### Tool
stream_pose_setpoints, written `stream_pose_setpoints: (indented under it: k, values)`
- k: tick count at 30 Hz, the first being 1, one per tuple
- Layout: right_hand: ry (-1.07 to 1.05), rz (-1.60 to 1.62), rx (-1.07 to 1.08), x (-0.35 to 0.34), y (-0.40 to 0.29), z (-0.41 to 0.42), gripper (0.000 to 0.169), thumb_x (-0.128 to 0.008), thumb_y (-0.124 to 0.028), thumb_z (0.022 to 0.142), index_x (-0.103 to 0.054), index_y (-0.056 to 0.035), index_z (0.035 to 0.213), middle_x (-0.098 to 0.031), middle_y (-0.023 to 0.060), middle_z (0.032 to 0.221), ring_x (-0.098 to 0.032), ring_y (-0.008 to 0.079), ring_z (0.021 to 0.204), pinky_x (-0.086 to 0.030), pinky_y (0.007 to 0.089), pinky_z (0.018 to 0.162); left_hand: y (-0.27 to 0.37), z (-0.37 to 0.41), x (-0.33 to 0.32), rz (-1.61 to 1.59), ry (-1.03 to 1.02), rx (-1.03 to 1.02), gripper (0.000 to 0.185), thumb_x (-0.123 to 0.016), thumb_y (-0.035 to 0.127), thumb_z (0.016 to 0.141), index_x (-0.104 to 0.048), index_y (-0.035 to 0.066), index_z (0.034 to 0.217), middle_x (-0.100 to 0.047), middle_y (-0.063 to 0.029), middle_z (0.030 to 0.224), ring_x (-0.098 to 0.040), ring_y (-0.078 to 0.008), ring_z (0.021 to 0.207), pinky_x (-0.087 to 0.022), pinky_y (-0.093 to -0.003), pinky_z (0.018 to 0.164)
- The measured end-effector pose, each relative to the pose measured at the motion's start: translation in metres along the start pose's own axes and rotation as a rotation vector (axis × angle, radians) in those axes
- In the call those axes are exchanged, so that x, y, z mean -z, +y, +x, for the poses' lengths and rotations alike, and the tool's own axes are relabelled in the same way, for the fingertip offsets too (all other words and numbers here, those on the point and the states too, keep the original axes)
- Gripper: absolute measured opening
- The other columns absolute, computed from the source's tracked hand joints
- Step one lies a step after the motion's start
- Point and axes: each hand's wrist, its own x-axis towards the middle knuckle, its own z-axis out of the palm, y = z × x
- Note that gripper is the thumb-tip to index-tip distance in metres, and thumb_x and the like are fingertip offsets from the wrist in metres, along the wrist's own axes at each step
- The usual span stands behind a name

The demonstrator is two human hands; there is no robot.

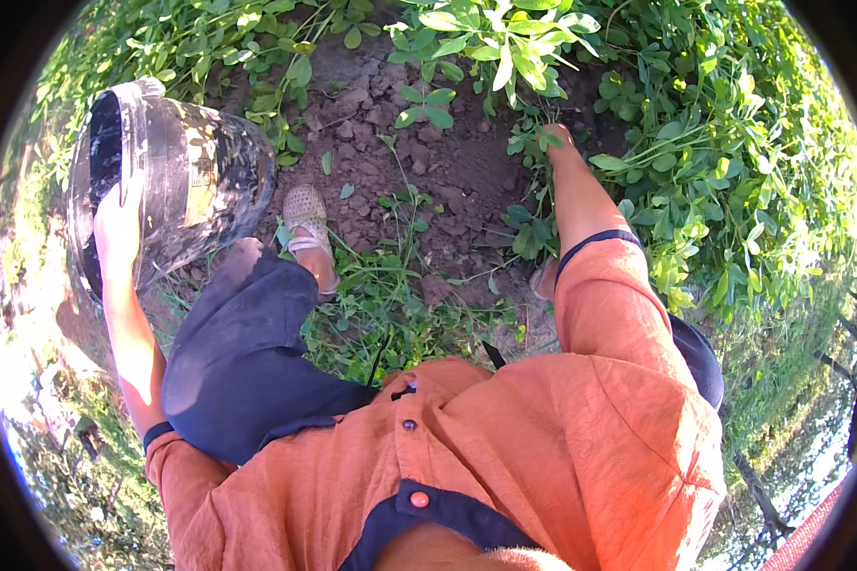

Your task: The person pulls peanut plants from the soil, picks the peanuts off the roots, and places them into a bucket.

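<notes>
My left hand (119,225) grips the rim of a scuffed black plastic bucket (164,164), which lies tipped on its side with its mouth facing left. A worn label is on the bucket's wall. On the other side, my right arm reaches forward and down to the base of a leafy green plant (507,36), which looks like a peanut plant. My right hand (558,139) is curled at the plant's stems, low over the soil; leaves and the angle hide most of its fingers.
Loose, clumpy brown soil (428,171) lies between my feet. Dense peanut-like foliage (693,157) borders it at the right and the far side. My left foot wears a pale woven shoe (305,210). Low weeds (378,307) grow close before my body.
</notes>
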Motion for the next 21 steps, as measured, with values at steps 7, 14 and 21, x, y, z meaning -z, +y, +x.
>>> stream_pose_setpoints:
  k: [7,14,21]
  values:
    - [0.034,0.105,-0.086,-0.042,0.009,-0.137,0.044,-0.050,-0.030,0.083,-0.065,0.0022,0.108,-0.059,0.0248,0.121,-0.055,0.0384,0.115,-0.044,0.0423,0.097,-0.005,0.010,-0.009,0.000,0.001,-0.061,0.059,-0.047,0.059,0.089,-0.065,0.008,0.113,-0.067,-0.0193,0.100,-0.063,-0.0322,0.096,-0.045,-0.0385,0.084]
    - [0.056,-0.006,0.140,-0.055,-0.007,-0.255,0.046,-0.051,-0.037,0.087,-0.063,0.0037,0.105,-0.062,0.0275,0.107,-0.058,0.0412,0.103,-0.045,0.0472,0.091,-0.005,0.014,-0.007,0.070,-0.012,-0.112,0.074,-0.045,0.068,0.084,-0.060,0.004,0.118,-0.061,-0.0229,0.115,-0.057,-0.0366,0.111,-0.043,-0.0433,0.092]
    - [0.167,-0.119,0.282,-0.004,-0.023,-0.340,0.045,-0.054,-0.037,0.087,-0.059,0.0031,0.107,-0.061,0.0266,0.110,-0.058,0.0407,0.105,-0.046,0.0471,0.092,-0.004,0.018,-0.006,0.074,0.000,-0.138,0.077,-0.047,0.067,0.082,-0.053,0.008,0.131,-0.056,-0.0184,0.129,-0.053,-0.0314,0.121,-0.041,-0.0423,0.099]
